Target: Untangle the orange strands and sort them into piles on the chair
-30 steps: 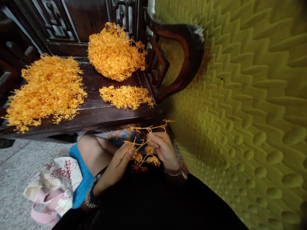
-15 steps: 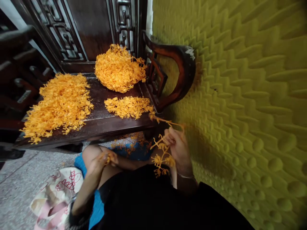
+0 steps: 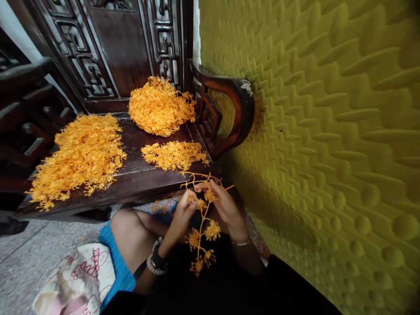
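My right hand (image 3: 223, 203) is closed on a branching orange plastic sprig (image 3: 203, 223), whose clustered lower part hangs over my lap. Beside it, my left hand (image 3: 186, 209) is pinched at the sprig's upper left, its fingertips against an orange piece. Thin bare orange stems stick out above both hands. On the dark wooden seat (image 3: 131, 142) lie three heaps of small orange pieces: a wide heap (image 3: 80, 155) at the left, a rounded heap (image 3: 160, 106) at the back and a small flat heap (image 3: 173, 155) near the front edge.
The seat's curved wooden armrest (image 3: 244, 111) stands at the right, against a green textured wall (image 3: 311, 122). A white and pink cloth bag (image 3: 78, 273) lies on the speckled floor at lower left. Blue material (image 3: 113, 249) is under my legs, and loose orange bits lie beneath the seat edge.
My left hand has moved up and right from my knee to the sprig. My right hand has shifted slightly left with the sprig, which now hangs between both hands. The view has tilted a little.
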Available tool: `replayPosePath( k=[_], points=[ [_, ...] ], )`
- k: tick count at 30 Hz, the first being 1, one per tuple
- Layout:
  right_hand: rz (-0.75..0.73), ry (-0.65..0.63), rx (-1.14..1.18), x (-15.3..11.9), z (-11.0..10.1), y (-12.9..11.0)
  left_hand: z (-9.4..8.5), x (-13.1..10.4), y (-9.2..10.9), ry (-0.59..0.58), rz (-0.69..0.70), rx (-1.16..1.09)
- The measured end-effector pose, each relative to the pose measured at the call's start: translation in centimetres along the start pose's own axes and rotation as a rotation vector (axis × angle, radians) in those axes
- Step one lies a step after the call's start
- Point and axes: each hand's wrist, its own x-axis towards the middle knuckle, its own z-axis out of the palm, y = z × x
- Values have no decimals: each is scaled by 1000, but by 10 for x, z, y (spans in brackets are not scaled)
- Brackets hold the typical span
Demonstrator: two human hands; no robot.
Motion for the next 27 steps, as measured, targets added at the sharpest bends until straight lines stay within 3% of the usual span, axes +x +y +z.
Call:
replayPosePath(
  k=[3, 6, 9, 15, 18, 24, 27],
  points=[
    [-64, 19, -13, -2, 7, 11, 12, -5, 1, -23, 117, 282],
    [-78, -22, -23, -3, 13, 15, 16, -6, 3, 55, 177, 448],
    [-63, -45, 1, -4, 16, 16, 12, -5, 5, 49, 203, 505],
    [-45, 14, 48, -7, 19, 11, 1, -4, 11, -82, 312, 524],
    [-62, 13, 3, -12, 24, 7, -1, -10, 9, -49, 298, 435],
    [-205, 101, -76, -23, 46, 9, -2, -27, 4, 145, 66, -49],
    [-225, 107, -62, -29, 56, 12, -1, -36, 8, 184, 16, -150]
  ],
)
